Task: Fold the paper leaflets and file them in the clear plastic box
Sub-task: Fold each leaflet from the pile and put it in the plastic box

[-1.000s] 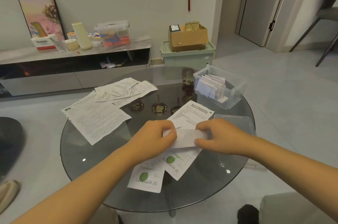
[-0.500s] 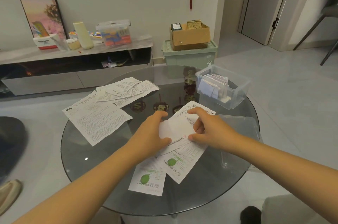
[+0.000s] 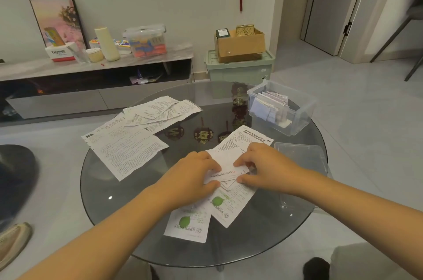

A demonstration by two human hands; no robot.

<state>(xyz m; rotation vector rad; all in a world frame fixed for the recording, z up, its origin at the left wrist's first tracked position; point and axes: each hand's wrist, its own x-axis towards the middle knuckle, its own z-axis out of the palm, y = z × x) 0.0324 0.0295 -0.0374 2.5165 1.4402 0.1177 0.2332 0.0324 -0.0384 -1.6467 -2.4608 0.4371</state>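
On the round dark glass tabletop [image 3: 128, 206], the work sits near the six o'clock edge, close to the person. Spread over the nine to eleven o'clock side lies a loose heap of unfolded white printed paper leaflets [image 3: 128, 149], the largest sheet nearest the rim. At about one o'clock stands the clear rectangular plastic box [image 3: 299, 117], open on top, with folded leaflets already standing on edge inside it toward its left end. Its clear plastic lid [image 3: 302, 158] lies flat at three o'clock, just beside the right forearm.

Between the hands lies the small white leaflet being folded [image 3: 225, 167], resting on other sheets, among them two leaflets with green leaf marks [image 3: 206, 211] that reach toward six o'clock. Its long axis runs roughly from nine to three o'clock, so each hand takes one end. The left hand [image 3: 194, 174] has thumb and fingers curled onto the left end; the right hand [image 3: 263, 165] pinches the right end with bent fingers and thumb. Both appear to press it against the papers below.

The box lies up and to the right of the leaflet, toward one o'clock, and the right hand is plainly the nearer one. Once the crease is set, that hand looks best placed to carry the leaflet over.
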